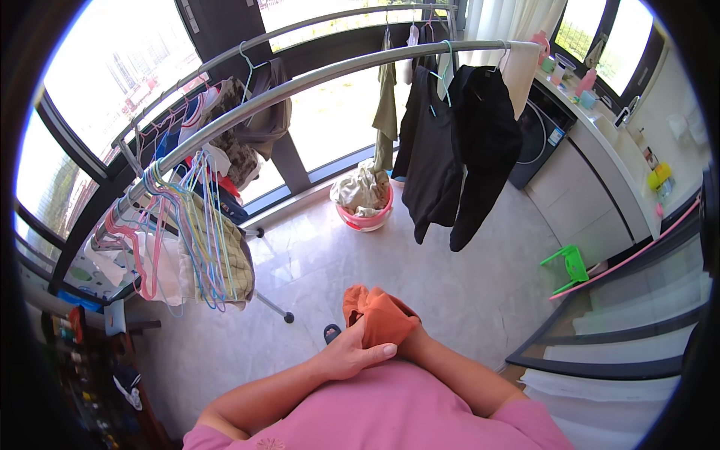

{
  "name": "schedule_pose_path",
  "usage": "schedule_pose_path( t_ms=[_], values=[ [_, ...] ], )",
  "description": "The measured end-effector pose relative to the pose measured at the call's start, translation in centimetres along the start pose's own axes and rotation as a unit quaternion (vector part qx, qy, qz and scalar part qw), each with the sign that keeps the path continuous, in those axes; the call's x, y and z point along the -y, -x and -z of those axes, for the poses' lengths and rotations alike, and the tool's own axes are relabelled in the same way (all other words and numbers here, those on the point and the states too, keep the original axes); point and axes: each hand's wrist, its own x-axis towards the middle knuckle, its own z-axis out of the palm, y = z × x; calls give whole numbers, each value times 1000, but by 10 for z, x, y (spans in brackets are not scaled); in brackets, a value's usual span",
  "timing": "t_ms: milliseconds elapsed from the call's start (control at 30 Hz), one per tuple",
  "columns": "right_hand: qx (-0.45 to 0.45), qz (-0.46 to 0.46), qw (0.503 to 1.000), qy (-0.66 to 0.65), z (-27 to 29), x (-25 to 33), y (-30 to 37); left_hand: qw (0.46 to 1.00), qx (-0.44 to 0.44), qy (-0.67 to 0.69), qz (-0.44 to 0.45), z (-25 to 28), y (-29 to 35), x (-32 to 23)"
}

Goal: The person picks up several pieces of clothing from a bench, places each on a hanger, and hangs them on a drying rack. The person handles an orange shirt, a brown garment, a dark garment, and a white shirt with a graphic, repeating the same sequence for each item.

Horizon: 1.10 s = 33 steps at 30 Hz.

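Note:
An orange piece of clothing (386,319), bunched up, is in front of my pink shirt at waist height. My left hand (347,356) grips its near left side, thumb stretched out to the right and the other fingers partly under the fabric. The cloth covers most of my right hand (412,342), which seems to be inside or behind it; its fingers are hidden. Beyond my hands, a pink basket (365,223) on the floor holds a heap of pale laundry (361,189).
A curved metal drying rack (300,81) arches ahead. Pastel hangers (196,232) crowd its left end; black clothes (484,150) hang on the right. A rack foot (288,317) juts out at left. A green stool (572,264) and a counter (611,150) stand at right.

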Motion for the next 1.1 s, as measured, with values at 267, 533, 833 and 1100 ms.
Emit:
schedule_pose_path(
  t_ms=[267, 533, 833, 1100],
  values=[
    [89, -121, 875, -461, -12, -25, 15, 999, -8, 43, -2, 5, 0, 7],
    [-147, -277, 596, -739, 15, -6, 72, 877, -332, 337, 75, 41, -13, 40],
    [-229, -248, 879, -336, 35, 0, 94, 863, -405, 298, 49, 87, -35, 75],
    [373, -310, 872, 64, -47, -55, 143, 954, -287, 82, 14, 66, -73, 53]
  ],
)
